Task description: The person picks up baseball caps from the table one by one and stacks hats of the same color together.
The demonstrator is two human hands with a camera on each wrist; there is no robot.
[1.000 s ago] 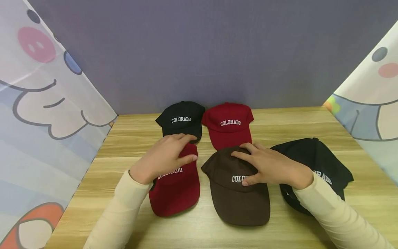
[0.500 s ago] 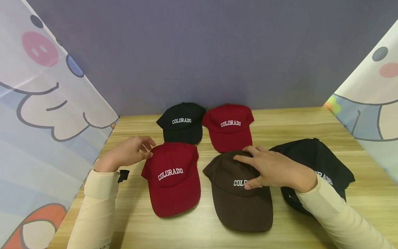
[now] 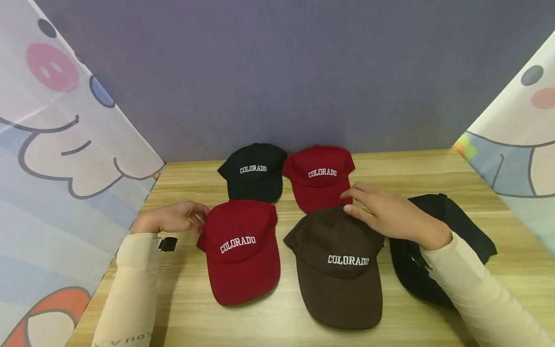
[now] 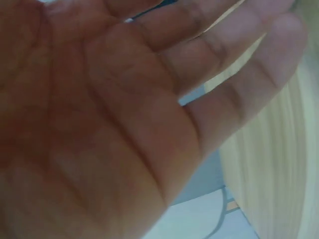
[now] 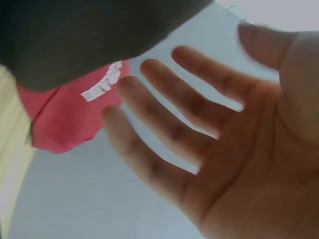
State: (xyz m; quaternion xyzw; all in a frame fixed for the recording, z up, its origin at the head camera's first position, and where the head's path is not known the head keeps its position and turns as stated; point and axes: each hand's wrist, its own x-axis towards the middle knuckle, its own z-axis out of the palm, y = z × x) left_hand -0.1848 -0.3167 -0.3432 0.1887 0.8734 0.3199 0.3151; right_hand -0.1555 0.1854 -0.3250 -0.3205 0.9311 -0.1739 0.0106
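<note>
Brown cap (image 3: 338,296), five o'clock in the head view: lettering (image 3: 348,260) now fully exposed, right hand (image 3: 394,214) having shifted to the crown's one-o'clock edge. Left hand (image 3: 173,217) remains at the near red cap's (image 3: 244,277) ten o'clock. Wrist views alone disclose palms: fingers extended, gripping nothing.

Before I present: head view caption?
Five caps on a table; left hand at the front red cap, right hand at the brown cap.
</note>
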